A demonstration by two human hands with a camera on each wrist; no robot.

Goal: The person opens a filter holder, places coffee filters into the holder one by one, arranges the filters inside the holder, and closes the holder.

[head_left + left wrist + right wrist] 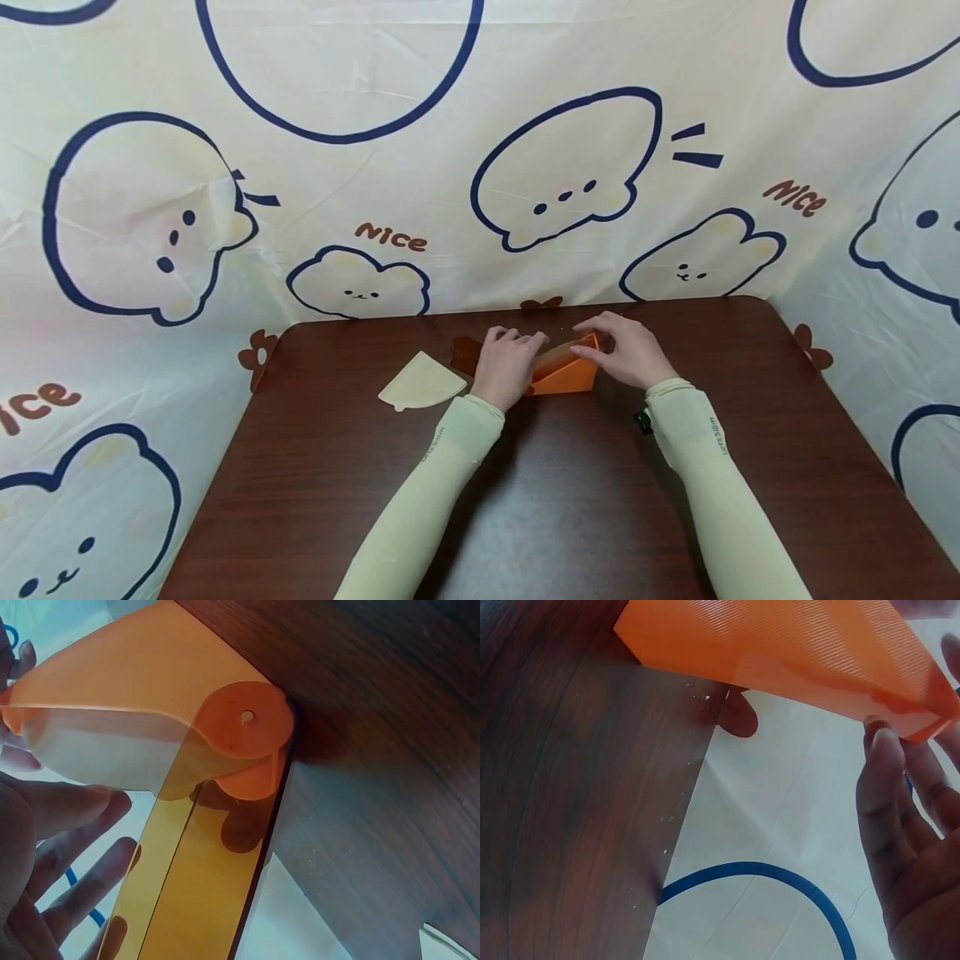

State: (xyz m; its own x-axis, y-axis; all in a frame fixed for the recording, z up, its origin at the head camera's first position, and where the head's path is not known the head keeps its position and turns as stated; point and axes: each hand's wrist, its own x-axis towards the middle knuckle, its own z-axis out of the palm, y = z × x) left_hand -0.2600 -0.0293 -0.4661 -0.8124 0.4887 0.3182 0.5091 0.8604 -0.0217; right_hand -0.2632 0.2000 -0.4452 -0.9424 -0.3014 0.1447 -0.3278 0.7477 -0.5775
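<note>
An orange plastic coffee filter holder [566,382] stands near the back of the table, its translucent amber lid [202,877] swung open on a round hinge toward the left. Pale coffee filters [97,746] lie inside, their edge showing above the orange wall. My left hand [506,367] is over the holder's left end; thumb and forefinger come together at the edge of the filters, while the other fingertips overlap the lid. With thumb and fingers on opposite sides, my right hand [626,350] grips the upper right end of the holder.
Left of the holder, a fan-shaped stack of cream coffee filters [422,383] lies flat on the dark wooden table [555,500]. Cloth walls [450,192] printed with cartoon faces rise behind the table and at both sides.
</note>
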